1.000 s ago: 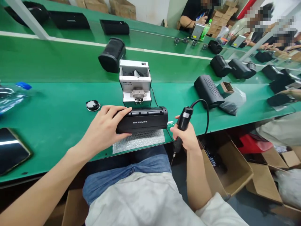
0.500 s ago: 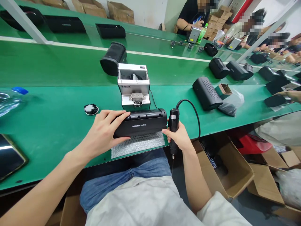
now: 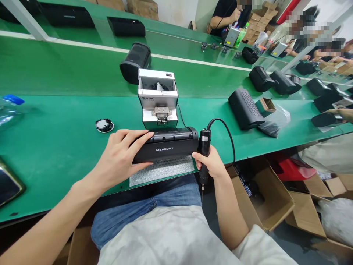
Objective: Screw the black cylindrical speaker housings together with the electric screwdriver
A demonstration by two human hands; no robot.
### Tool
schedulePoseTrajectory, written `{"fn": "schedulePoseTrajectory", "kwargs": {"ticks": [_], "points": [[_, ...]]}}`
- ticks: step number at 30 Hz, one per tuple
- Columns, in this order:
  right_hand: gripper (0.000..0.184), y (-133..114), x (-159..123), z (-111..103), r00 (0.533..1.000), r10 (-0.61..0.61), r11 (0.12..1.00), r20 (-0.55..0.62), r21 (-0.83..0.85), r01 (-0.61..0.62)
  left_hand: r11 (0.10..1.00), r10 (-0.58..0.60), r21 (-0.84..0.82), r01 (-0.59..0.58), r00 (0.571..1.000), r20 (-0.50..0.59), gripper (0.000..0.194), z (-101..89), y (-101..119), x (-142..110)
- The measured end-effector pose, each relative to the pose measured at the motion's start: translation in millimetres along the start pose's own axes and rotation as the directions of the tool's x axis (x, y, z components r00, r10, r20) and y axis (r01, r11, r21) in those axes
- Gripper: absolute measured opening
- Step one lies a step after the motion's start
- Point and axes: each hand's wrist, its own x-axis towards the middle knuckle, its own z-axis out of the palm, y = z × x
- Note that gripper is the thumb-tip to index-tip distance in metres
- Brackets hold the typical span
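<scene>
A black speaker housing (image 3: 171, 147) marked MERKURY lies on its side on a sheet of bubble wrap (image 3: 162, 171) at the bench edge. My left hand (image 3: 124, 151) grips its left end, fingers over the top and thumb along the front. My right hand (image 3: 211, 162) is wrapped round a black electric screwdriver (image 3: 204, 143), whose bit points down past the bench edge. The screwdriver's upper part is close beside the housing's right end; whether they touch I cannot tell. Just behind the housing stands a silver screw feeder (image 3: 158, 97).
A round speaker driver (image 3: 104, 125) lies to the left, with a phone (image 3: 9, 184) and a plastic bottle (image 3: 11, 108) farther out. Another black housing (image 3: 245, 108) and a plastic bag (image 3: 275, 121) sit at right. An open carton (image 3: 264, 198) stands below the bench. Co-workers sit across and at right.
The camera view has shifted slightly. Both hands keep their hold on the housing and the screwdriver, with hardly any movement.
</scene>
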Motion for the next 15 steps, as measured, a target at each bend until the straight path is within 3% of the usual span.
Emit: {"fn": "schedulePoseTrajectory", "kwargs": {"ticks": [10,15], "points": [[0.094,7.0,0.1,-0.6,1.0,-0.019,1.0,-0.016,-0.014,0.019,1.0,-0.006,0.008,0.006,1.0,-0.008,0.096,-0.4,3.3,-1.4],[0.094,12.7,-5.4,-13.9,1.0,-0.003,0.999,-0.009,-0.041,0.002,0.996,-0.07,0.042,0.074,0.993,-0.09,0.093,10.9,26.6,-24.0]]}}
